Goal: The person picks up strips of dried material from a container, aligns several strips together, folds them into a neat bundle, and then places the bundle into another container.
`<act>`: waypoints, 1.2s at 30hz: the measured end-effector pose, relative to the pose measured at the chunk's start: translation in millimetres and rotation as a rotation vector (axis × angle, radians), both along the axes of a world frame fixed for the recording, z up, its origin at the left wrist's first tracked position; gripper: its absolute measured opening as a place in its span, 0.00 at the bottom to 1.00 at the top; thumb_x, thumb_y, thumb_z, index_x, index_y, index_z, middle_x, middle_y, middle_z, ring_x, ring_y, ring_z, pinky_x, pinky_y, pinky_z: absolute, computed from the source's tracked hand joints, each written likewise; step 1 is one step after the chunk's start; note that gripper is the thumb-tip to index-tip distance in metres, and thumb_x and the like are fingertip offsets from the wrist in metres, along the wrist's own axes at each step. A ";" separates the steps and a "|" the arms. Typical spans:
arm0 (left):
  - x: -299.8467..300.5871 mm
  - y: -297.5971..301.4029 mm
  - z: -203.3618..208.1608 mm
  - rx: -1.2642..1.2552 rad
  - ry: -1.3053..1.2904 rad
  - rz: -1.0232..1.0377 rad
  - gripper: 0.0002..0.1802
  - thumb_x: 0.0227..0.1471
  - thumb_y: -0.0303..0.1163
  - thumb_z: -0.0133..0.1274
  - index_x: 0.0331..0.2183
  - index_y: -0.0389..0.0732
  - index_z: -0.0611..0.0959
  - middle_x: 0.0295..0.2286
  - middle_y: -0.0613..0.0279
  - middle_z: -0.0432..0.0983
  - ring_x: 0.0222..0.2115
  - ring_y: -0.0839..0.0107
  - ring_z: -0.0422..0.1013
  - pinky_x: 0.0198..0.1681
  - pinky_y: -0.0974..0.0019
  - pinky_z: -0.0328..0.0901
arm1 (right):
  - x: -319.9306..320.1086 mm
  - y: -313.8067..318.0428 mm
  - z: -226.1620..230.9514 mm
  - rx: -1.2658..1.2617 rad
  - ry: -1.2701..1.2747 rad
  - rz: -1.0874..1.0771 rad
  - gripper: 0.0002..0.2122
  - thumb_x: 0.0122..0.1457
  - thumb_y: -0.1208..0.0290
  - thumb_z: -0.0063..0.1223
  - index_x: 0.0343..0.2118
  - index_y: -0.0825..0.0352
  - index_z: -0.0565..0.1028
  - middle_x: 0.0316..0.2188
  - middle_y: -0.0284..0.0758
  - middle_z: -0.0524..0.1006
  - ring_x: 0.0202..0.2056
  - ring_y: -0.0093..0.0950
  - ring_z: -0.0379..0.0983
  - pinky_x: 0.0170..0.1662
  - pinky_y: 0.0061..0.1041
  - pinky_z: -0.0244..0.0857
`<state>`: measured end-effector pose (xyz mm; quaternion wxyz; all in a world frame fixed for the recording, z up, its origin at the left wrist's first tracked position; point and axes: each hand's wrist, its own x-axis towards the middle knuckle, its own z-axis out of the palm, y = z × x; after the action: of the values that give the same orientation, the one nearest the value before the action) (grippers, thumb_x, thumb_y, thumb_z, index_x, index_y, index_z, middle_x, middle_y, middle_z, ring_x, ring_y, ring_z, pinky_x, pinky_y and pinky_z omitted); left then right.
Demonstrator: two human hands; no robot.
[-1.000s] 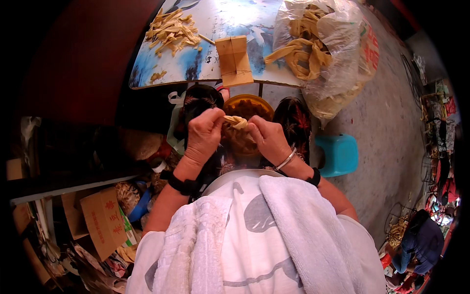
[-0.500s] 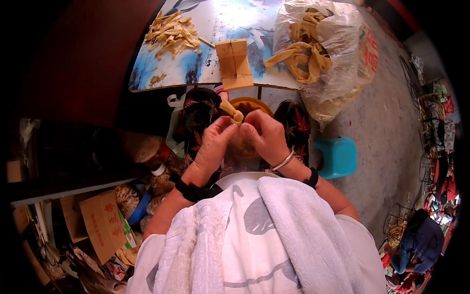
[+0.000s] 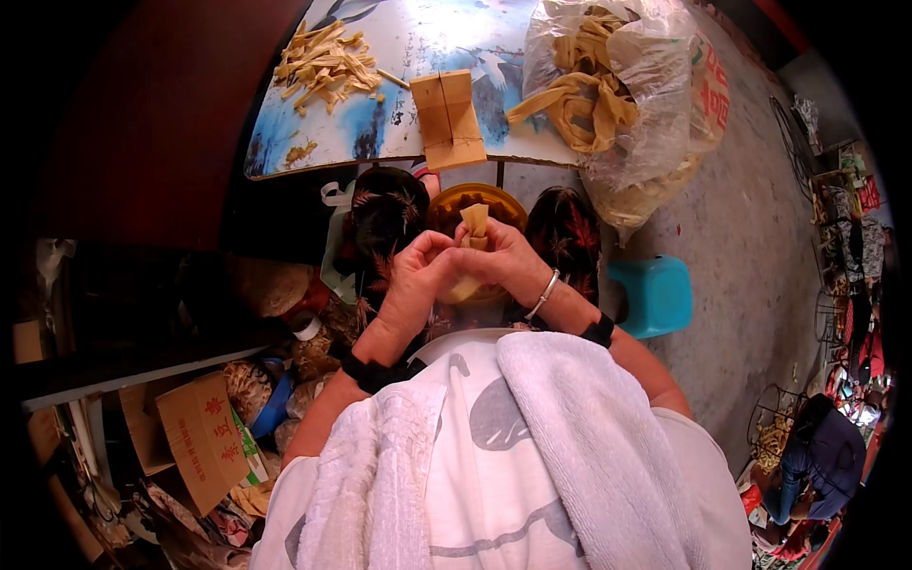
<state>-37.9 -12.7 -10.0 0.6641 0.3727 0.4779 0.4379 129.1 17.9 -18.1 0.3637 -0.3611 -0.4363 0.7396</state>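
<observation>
Over my lap, my left hand (image 3: pixel 418 271) and my right hand (image 3: pixel 513 258) meet, both closed in a pinch on a pliable tan strip (image 3: pixel 474 220). One flat end of the strip stands up above the fingers, and a paler part hangs below them. My fingers hide its middle. Beneath the hands, between my knees, is a round yellow basin (image 3: pixel 516 202) with brownish contents, partly covered by the hands. On the table (image 3: pixel 399 57) ahead lies a pile of short tan strips (image 3: pixel 328 66). A wooden block with a thin cord across it (image 3: pixel 448 119) sits at the near edge.
A clear plastic bag (image 3: pixel 665 123) with long tan strips (image 3: pixel 589 114) slumps over the table's right corner. A turquoise stool (image 3: pixel 655 296) stands on the floor to the right. An open cardboard box (image 3: pixel 201 437) is at lower left; another person (image 3: pixel 826 456) sits far right.
The strip has turned from leaning left, with a loop showing, to nearly upright. My right hand has shifted slightly downward and now covers more of it; both hands remain together.
</observation>
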 end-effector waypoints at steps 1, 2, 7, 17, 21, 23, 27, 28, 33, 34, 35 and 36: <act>-1.6 -1.6 1.6 -0.013 0.000 -0.032 0.03 0.60 0.29 0.50 0.35 0.41 0.78 0.20 0.76 0.64 0.17 0.87 0.55 0.19 0.80 0.51 | 3.1 1.2 -1.3 -0.041 0.028 -0.031 0.09 0.56 0.74 0.59 0.37 0.62 0.72 0.28 0.23 0.73 0.25 0.12 0.66 0.26 0.13 0.60; -6.8 -3.7 -0.5 -0.042 -0.011 -0.033 0.03 0.60 0.29 0.50 0.36 0.41 0.78 0.20 0.76 0.63 0.17 0.87 0.54 0.19 0.80 0.50 | 5.4 3.6 -0.8 -0.080 0.058 -0.056 0.08 0.56 0.74 0.59 0.37 0.62 0.72 0.27 0.23 0.73 0.23 0.11 0.65 0.25 0.12 0.58; -13.4 -8.3 -1.5 -0.113 -0.027 -0.061 0.04 0.59 0.30 0.52 0.35 0.41 0.79 0.19 0.78 0.62 0.17 0.87 0.53 0.19 0.81 0.49 | 12.7 6.6 0.5 -0.112 0.000 -0.067 0.05 0.57 0.74 0.58 0.34 0.62 0.73 0.23 0.22 0.71 0.21 0.11 0.64 0.22 0.13 0.55; -22.5 57.6 51.4 0.276 0.394 -0.016 0.11 0.59 0.33 0.51 0.29 0.37 0.81 0.18 0.75 0.67 0.19 0.87 0.58 0.21 0.79 0.53 | -2.0 61.9 37.1 0.193 -0.101 -0.139 0.11 0.64 0.60 0.52 0.35 0.65 0.74 0.21 0.24 0.73 0.21 0.12 0.65 0.23 0.13 0.59; -21.4 102.6 66.9 0.562 0.735 0.019 0.08 0.55 0.31 0.54 0.30 0.35 0.82 0.19 0.60 0.75 0.19 0.75 0.69 0.25 0.71 0.64 | -9.0 100.8 38.5 0.405 -0.193 -0.336 0.13 0.64 0.61 0.51 0.34 0.68 0.74 0.20 0.27 0.74 0.21 0.14 0.68 0.25 0.17 0.63; -22.0 121.6 63.7 0.653 0.806 0.050 0.08 0.56 0.30 0.55 0.32 0.35 0.82 0.18 0.66 0.72 0.21 0.81 0.67 0.26 0.73 0.64 | -13.9 118.2 38.8 0.453 -0.233 -0.403 0.12 0.64 0.62 0.51 0.34 0.69 0.74 0.19 0.29 0.75 0.21 0.17 0.70 0.26 0.20 0.66; -17.4 154.5 49.4 0.634 0.859 0.072 0.08 0.55 0.30 0.55 0.32 0.35 0.82 0.19 0.64 0.74 0.21 0.80 0.67 0.27 0.71 0.64 | -14.8 141.8 30.8 0.573 -0.430 -0.530 0.11 0.62 0.64 0.53 0.34 0.68 0.74 0.20 0.36 0.77 0.21 0.26 0.73 0.27 0.25 0.66; -15.2 159.8 46.1 0.649 0.857 0.087 0.08 0.55 0.30 0.55 0.32 0.35 0.82 0.19 0.64 0.74 0.21 0.79 0.67 0.27 0.71 0.65 | -15.3 145.9 27.9 0.588 -0.459 -0.556 0.10 0.62 0.64 0.53 0.33 0.68 0.73 0.21 0.37 0.77 0.21 0.30 0.74 0.27 0.27 0.67; -12.2 173.6 32.8 0.628 0.830 0.099 0.09 0.55 0.32 0.55 0.31 0.35 0.82 0.20 0.60 0.75 0.21 0.76 0.69 0.28 0.70 0.65 | -17.6 155.1 15.0 0.764 -0.720 -0.606 0.08 0.59 0.66 0.53 0.33 0.66 0.73 0.25 0.43 0.77 0.29 0.47 0.74 0.30 0.38 0.68; -12.0 175.8 30.1 0.634 0.807 0.099 0.09 0.55 0.32 0.55 0.31 0.35 0.82 0.20 0.59 0.75 0.21 0.76 0.69 0.28 0.70 0.65 | -17.4 156.8 13.5 0.803 -0.746 -0.603 0.08 0.58 0.66 0.54 0.33 0.66 0.73 0.25 0.44 0.77 0.30 0.47 0.74 0.31 0.39 0.68; -11.0 175.5 29.9 0.637 0.784 0.100 0.10 0.54 0.32 0.55 0.31 0.35 0.82 0.19 0.59 0.75 0.22 0.75 0.70 0.28 0.70 0.65 | -18.1 157.3 13.5 0.840 -0.771 -0.598 0.08 0.58 0.65 0.54 0.33 0.66 0.73 0.26 0.44 0.77 0.30 0.47 0.74 0.31 0.39 0.68; -9.2 175.2 29.7 0.624 0.809 0.104 0.09 0.54 0.33 0.55 0.31 0.36 0.82 0.21 0.55 0.76 0.23 0.69 0.72 0.29 0.67 0.67 | -17.8 157.0 13.5 0.876 -0.797 -0.593 0.09 0.57 0.65 0.54 0.32 0.66 0.73 0.26 0.44 0.77 0.30 0.47 0.74 0.31 0.40 0.68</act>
<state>-47.1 162.5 19.7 0.2602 0.6686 0.5610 0.4129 111.3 174.9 -4.7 0.4759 -0.5304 -0.6801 0.1721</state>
